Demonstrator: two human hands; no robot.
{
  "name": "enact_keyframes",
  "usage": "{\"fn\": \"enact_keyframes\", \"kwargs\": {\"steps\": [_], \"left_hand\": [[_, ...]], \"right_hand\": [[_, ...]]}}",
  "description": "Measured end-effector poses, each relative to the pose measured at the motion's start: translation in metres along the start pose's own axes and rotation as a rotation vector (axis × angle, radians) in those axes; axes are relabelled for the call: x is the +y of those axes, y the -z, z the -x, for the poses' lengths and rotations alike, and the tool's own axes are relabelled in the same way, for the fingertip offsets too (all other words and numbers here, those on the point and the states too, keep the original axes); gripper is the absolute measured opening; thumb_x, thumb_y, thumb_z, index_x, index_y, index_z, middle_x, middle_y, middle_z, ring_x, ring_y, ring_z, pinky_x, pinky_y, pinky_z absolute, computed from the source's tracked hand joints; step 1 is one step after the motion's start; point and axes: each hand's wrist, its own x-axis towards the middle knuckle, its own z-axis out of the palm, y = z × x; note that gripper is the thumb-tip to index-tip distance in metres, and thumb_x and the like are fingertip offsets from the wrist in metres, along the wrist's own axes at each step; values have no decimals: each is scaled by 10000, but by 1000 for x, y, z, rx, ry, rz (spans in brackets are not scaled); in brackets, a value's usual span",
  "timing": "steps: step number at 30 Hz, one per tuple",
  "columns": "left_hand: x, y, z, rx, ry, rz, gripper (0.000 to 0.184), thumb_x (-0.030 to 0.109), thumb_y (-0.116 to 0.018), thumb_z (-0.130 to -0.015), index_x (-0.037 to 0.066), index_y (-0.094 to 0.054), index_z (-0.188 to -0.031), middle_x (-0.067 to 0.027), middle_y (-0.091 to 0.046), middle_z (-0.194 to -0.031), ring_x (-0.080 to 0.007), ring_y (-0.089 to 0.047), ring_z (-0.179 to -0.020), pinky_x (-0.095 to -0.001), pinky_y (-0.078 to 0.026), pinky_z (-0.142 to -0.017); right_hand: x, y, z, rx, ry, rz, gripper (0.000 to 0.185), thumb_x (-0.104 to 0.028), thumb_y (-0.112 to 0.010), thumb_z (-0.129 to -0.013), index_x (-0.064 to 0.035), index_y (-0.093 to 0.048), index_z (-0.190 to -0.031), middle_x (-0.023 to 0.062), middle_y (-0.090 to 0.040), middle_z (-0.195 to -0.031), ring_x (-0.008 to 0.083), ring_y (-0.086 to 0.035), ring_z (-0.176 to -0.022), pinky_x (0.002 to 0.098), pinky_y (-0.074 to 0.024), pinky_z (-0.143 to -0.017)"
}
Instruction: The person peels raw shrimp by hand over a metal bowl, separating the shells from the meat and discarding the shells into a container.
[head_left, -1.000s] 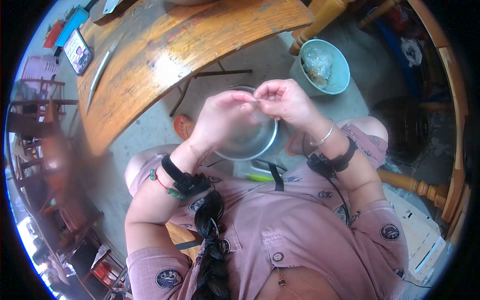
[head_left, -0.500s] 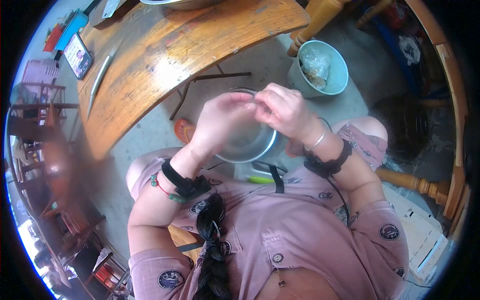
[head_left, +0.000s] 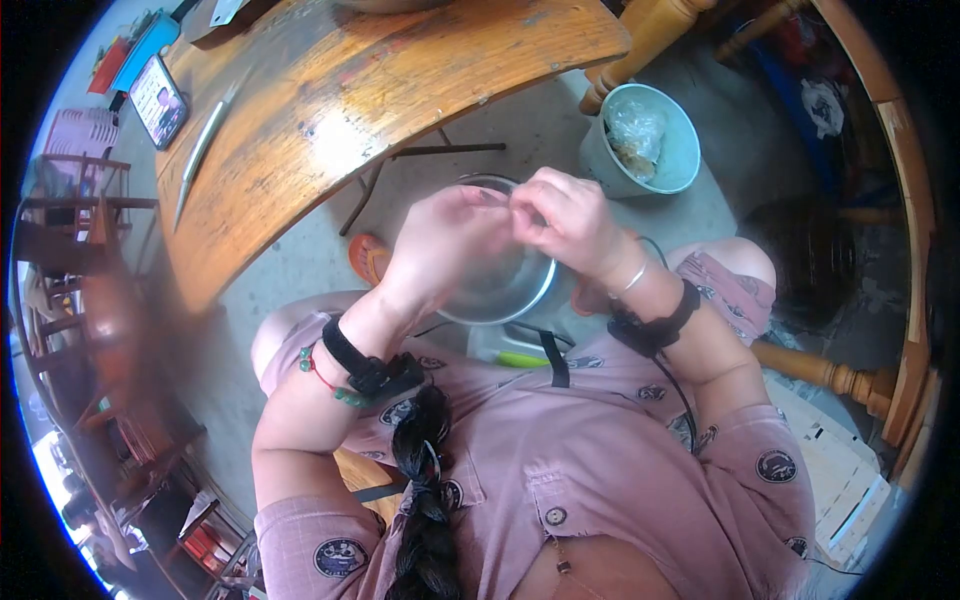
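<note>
Right hand (head_left: 568, 222) curled inward since earlier; bowl (head_left: 503, 286) round, shiny-rimmed.

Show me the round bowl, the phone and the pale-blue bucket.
Round bowl (head_left: 508, 288), head view: bare inside surface.
Phone (head_left: 158, 103), head view: middle of screen.
Pale-blue bucket (head_left: 682, 146), head view: inner wall.

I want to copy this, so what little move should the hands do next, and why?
Perhaps ease the right hand slightly away from the left hand, above the bowl, because the hands are close together there and anything pinched between them is hard to see.
</note>
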Motion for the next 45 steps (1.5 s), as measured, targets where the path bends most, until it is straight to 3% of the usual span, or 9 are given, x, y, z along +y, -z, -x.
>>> {"fn": "enact_keyframes", "kwargs": {"steps": [7,9,16,21,26,28,30,39,45], "left_hand": [[-7,5,-7,148,-201,-545,150,12,-668,-856,-28,-633,-997,-35,-664,-826,-87,-624,-762,-238,-520,-674],[-5,3,-4,245,-409,-856,118,-4,-680,-822,-15,-651,-935,-51,-675,-845,-107,-642,-769,-254,-531,-687],[-2,4,-4,226,-688,-1035,140,-27,-677,-775,3,-668,-911,-90,-682,-887,-161,-663,-797,-273,-538,-715],[-4,7,-6,164,-611,-835,148,-61,-655,-764,-4,-674,-899,-81,-677,-937,-134,-649,-823,-255,-540,-721],[-4,12,-6,120,-533,-683,148,-70,-649,-782,-12,-672,-917,-61,-672,-951,-108,-633,-822,-240,-532,-739],[-1,12,-5,97,-451,-584,146,-61,-649,-795,-13,-671,-931,-57,-672,-943,-102,-629,-824,-236,-528,-746],[5,9,-2,131,-239,-495,130,-33,-660,-819,-15,-662,-948,-61,-672,-923,-103,-626,-810,-236,-518,-759],[-10,24,-9,44,136,109,141,19,-623,-876,-35,-626,-1005,-73,-662,-893,-147,-628,-793,-243,-516,-736],[-13,30,-13,19,203,176,141,27,-593,-899,-63,-619,-1005,-99,-660,-900,-139,-636,-789,-213,-527,-716]], "right_hand": [[-9,6,-6,-71,-266,-215,140,-10,-681,-682,-43,-581,-775,71,-553,-724,188,-597,-601,300,-487,-554],[-9,7,-7,-93,-360,-299,133,-14,-687,-672,-39,-590,-759,66,-556,-721,165,-588,-617,286,-478,-569],[-8,10,-7,-98,-382,-373,129,-2,-685,-680,-18,-582,-755,72,-629,-846,133,-595,-703,265,-482,-611],[8,8,0,-196,-866,-978,54,-5,-618,-833,-12,-565,-841,80,-661,-937,66,-598,-724,227,-512,-648],[45,52,-7,-89,-798,-342,112,-130,-622,-887,-23,-609,-859,53,-678,-762,85,-620,-642,253,-507,-583],[65,74,-5,-97,-671,311,247,-275,-670,-847,-30,-650,-824,153,-670,-779,297,-659,-661,391,-515,-611],[86,92,-2,-225,-761,648,231,-282,-651,-851,-52,-667,-833,175,-669,-789,365,-661,-741,446,-524,-658],[168,108,63,-160,-1017,879,282,-192,-561,-866,-123,-682,-1112,212,-648,-1097,385,-605,-1064,448,-489,-918],[142,116,27,-281,-1219,829,286,-287,-577,-865,-71,-715,-993,215,-669,-1042,398,-634,-992,459,-511,-869]]}}
